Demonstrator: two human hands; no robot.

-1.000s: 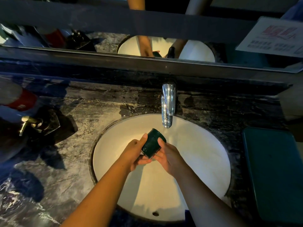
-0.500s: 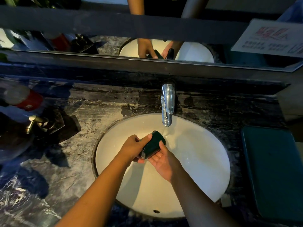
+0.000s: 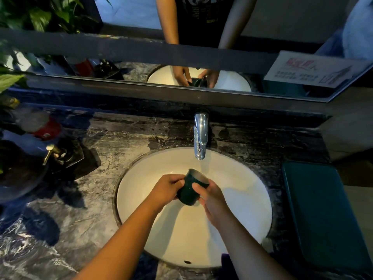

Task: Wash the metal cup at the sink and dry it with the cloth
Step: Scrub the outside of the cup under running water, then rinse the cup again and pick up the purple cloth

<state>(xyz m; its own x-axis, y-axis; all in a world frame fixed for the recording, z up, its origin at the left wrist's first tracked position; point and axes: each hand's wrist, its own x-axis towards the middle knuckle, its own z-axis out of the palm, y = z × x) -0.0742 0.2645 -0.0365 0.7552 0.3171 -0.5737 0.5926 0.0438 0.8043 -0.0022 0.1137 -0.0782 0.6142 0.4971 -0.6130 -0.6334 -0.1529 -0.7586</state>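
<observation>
1 cup (image 3: 191, 188), 2 hands (image 3: 164, 189), 1 tap (image 3: 200, 134)

Our forearms are bare from the bottom edge of the view up to the wrists, with no sleeve, watch or band on either one. Our left hand (image 3: 164, 189) and right hand (image 3: 212, 196) are bare too: no gloves, no rings that we can make out in this dim light. In the mirror (image 3: 282, 21) our reflection wears a dark short-sleeved top with a pale printed design across the chest, its details too blurred to read.
</observation>
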